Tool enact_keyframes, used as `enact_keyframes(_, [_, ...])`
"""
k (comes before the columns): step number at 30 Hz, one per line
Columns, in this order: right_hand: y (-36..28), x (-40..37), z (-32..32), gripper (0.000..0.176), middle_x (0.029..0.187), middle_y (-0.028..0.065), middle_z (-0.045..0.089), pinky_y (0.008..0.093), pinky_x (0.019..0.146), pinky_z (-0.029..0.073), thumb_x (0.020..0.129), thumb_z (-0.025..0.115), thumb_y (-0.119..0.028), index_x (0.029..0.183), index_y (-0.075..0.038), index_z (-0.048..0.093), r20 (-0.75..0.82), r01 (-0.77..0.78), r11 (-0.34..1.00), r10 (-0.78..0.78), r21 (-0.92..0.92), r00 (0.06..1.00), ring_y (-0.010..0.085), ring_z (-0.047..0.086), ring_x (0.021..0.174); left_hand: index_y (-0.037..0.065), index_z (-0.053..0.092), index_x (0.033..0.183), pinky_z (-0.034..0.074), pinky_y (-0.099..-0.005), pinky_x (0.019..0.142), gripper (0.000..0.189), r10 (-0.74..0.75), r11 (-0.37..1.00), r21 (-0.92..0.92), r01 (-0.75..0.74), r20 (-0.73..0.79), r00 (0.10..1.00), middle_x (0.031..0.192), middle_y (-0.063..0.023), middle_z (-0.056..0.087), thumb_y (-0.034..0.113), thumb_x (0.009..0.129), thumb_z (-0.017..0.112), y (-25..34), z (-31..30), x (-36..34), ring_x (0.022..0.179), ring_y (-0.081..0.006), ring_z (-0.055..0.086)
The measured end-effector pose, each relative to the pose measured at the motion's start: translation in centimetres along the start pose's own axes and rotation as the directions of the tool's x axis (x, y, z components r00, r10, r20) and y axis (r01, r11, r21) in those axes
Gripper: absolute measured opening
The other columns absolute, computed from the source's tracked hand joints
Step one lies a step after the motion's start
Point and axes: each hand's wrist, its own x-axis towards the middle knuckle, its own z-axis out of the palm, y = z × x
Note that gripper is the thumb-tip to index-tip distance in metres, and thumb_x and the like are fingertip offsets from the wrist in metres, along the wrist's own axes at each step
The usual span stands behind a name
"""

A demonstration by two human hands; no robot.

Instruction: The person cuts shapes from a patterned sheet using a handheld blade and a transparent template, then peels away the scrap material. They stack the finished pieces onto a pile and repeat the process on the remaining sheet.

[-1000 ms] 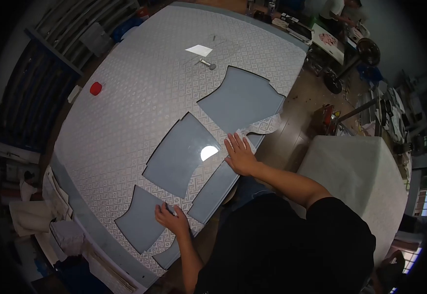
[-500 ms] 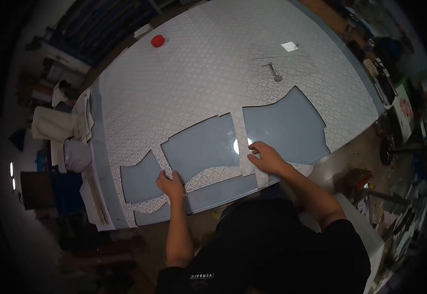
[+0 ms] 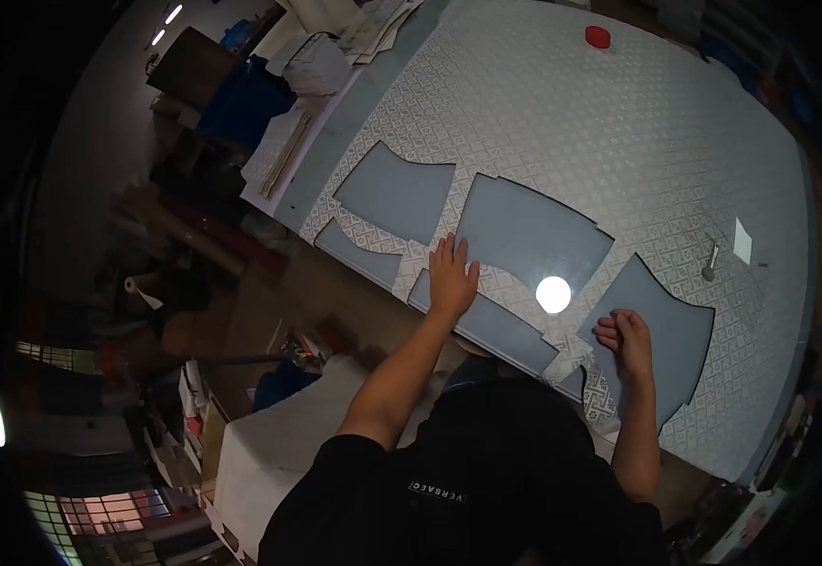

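Observation:
A white patterned fabric covers a long grey table. Several grey shapes show in it: a small one, a middle one, a right one and a long strip along the near edge. My left hand lies flat with fingers spread on the fabric between the middle shape and the strip. My right hand rests with curled fingers on the fabric at the left edge of the right shape. Whether it pinches the fabric is unclear.
A red round object sits far up the table. A white paper slip and a small metal tool lie at the right. Papers and cloth pile at the table's left end. A white covered block and floor clutter stand beside me.
The view has swung round to the left. My left hand has flattened near the middle shape. My right hand has moved to the right shape's edge and curled.

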Motion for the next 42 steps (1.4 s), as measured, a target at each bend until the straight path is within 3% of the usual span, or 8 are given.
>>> enact_keyframes(5, [-0.9,-0.6,0.1,0.023,0.109,0.0172,0.070,0.0325,0.079,0.061,0.107,0.052,-0.018,0.120,0.000,0.056,0.049,-0.055,0.997,0.053,0.047,0.997,0.0259,0.074,0.093,0.004,0.051,0.145,0.020,-0.0610,0.122,0.056,-0.026,1.000,0.008,0.026,-0.018,1.000,0.158,-0.0215,0.039,0.029,0.096,0.062,0.3,-0.1,-0.1,0.148,-0.0412,0.032])
enact_keyframes(14, [-0.2,-0.9,1.5,0.028,0.109,0.0183,0.071,0.0322,0.075,0.061,0.105,0.056,-0.024,0.118,0.001,0.057,-0.089,-0.009,1.000,0.009,-0.007,0.996,0.0246,0.075,0.090,0.002,0.052,0.144,0.018,-0.0610,0.121,0.054,0.012,0.998,0.065,-0.014,0.028,1.000,0.156,-0.0234,0.040,0.028,0.097,0.061,0.3,-0.7,0.0,0.146,-0.0417,0.033])
enact_keyframes(18, [0.9,-0.6,1.3,0.026,0.109,0.0158,0.071,0.0312,0.076,0.062,0.105,0.057,-0.021,0.120,0.001,0.057,-0.061,0.041,0.999,-0.039,0.021,0.997,0.0232,0.075,0.091,-0.001,0.051,0.144,0.022,-0.0605,0.118,0.054,0.172,0.985,0.016,-0.172,0.021,0.985,0.155,-0.0271,0.040,0.027,0.098,0.059,-1.5,0.5,0.0,0.144,-0.0437,0.034])
enact_keyframes(22, [1.1,-1.1,1.7,0.026,0.108,0.0181,0.071,0.0330,0.077,0.062,0.104,0.057,-0.019,0.118,0.003,0.057,-0.105,0.079,0.996,-0.074,0.046,0.992,0.0272,0.075,0.092,-0.002,0.050,0.144,0.024,-0.0584,0.117,0.053,0.165,0.982,0.089,-0.165,-0.001,0.986,0.154,-0.0281,0.040,0.026,0.100,0.057,-1.8,0.3,0.3,0.142,-0.0449,0.036])
enact_keyframes(28, [2.2,-1.3,1.7,0.023,0.105,0.0165,0.071,0.0320,0.077,0.062,0.104,0.056,-0.015,0.117,0.004,0.057,-0.180,0.195,0.972,-0.171,0.129,0.969,0.0244,0.075,0.090,-0.003,0.048,0.145,0.025,-0.0554,0.117,0.053,0.167,0.980,0.107,-0.168,0.018,0.986,0.154,-0.0282,0.039,0.024,0.100,0.056,-1.8,0.2,0.3,0.140,-0.0448,0.037])
enact_keyframes(30, [2.4,-1.1,1.8,0.021,0.104,0.0154,0.070,0.0315,0.077,0.062,0.104,0.056,-0.012,0.117,0.004,0.057,-0.135,0.217,0.974,-0.207,0.063,0.969,0.0228,0.075,0.089,-0.003,0.048,0.145,0.025,-0.0549,0.117,0.053,0.172,0.980,0.101,-0.174,0.026,0.985,0.154,-0.0283,0.039,0.024,0.100,0.056,-1.9,0.0,0.2,0.140,-0.0450,0.037])
enact_keyframes(40, [1.4,-1.1,2.4,0.023,0.111,0.0144,0.071,0.0318,0.082,0.059,0.103,0.058,-0.015,0.118,0.002,0.060,-0.131,0.140,0.985,-0.126,0.101,0.983,0.0234,0.074,0.097,-0.006,0.050,0.142,0.028,-0.0546,0.116,0.055,0.174,0.979,0.114,-0.171,-0.017,0.985,0.151,-0.0307,0.041,0.025,0.097,0.060,-2.1,-0.5,0.6,0.138,-0.0472,0.039])
enact_keyframes(42, [0.5,-1.2,2.3,0.026,0.113,0.0116,0.072,0.0288,0.085,0.059,0.102,0.063,-0.020,0.119,-0.001,0.061,-0.190,0.067,0.991,-0.045,0.112,0.981,0.0195,0.073,0.098,-0.005,0.052,0.140,0.030,-0.0545,0.114,0.056,0.178,0.984,0.011,-0.179,0.057,0.982,0.147,-0.0300,0.045,0.026,0.095,0.064,-1.9,-1.2,1.3,0.135,-0.0467,0.041])
